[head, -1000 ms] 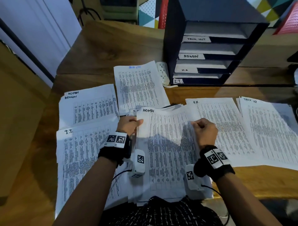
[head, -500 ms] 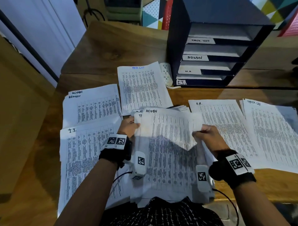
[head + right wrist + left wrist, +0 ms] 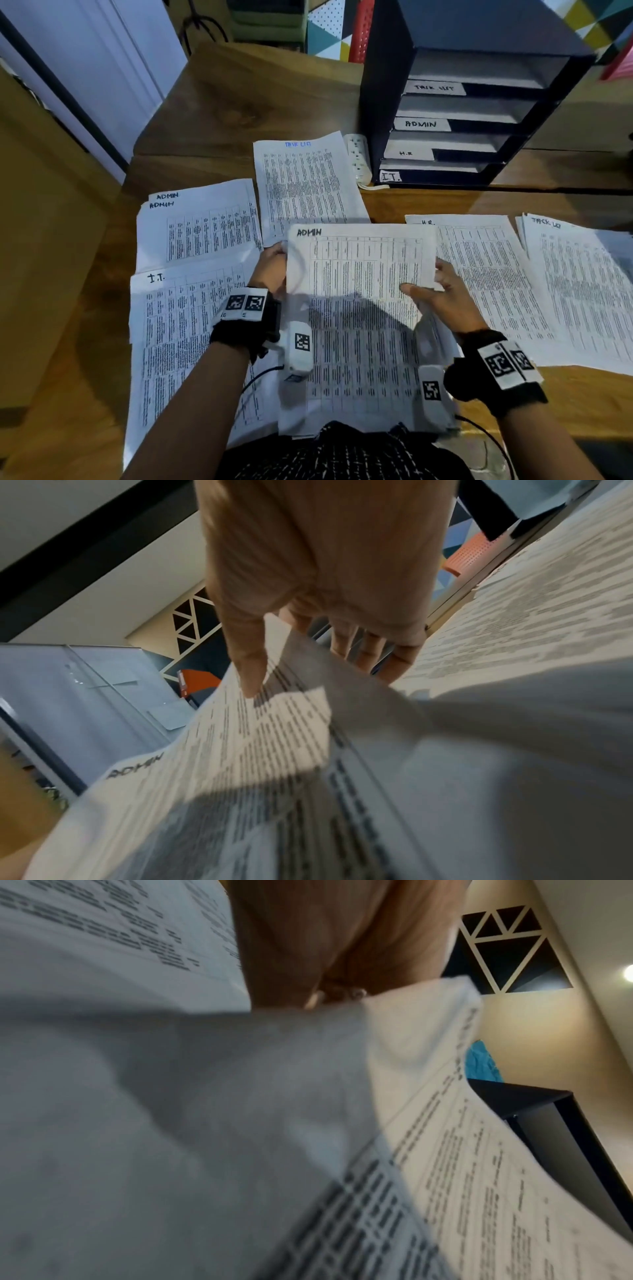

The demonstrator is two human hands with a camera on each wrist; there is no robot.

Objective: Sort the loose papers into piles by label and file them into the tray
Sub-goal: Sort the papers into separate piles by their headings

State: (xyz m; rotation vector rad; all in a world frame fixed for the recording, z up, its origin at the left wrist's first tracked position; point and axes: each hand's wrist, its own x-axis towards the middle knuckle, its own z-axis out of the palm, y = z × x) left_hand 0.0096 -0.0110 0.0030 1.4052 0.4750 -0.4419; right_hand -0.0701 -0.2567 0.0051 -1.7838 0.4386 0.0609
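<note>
Both grips pinch ADMIN sheet (image 3: 356, 308) | left hand (image 3: 270, 270), right hand (image 3: 442, 298) | wrist views blurred, head view reads label.

Both forearms were bare. Each wrist carried a black fabric wrist strap (image 3: 246, 334) bearing a white plate printed with two black square fiducial markers (image 3: 246, 304). A white oblong camera housing (image 3: 298, 349), marked with one further black square code, sat at the inner side of each wrist; a thin black cable (image 3: 260, 375) ran from it. The torso showed a black garment with a fine white check pattern (image 3: 342, 452).
</note>
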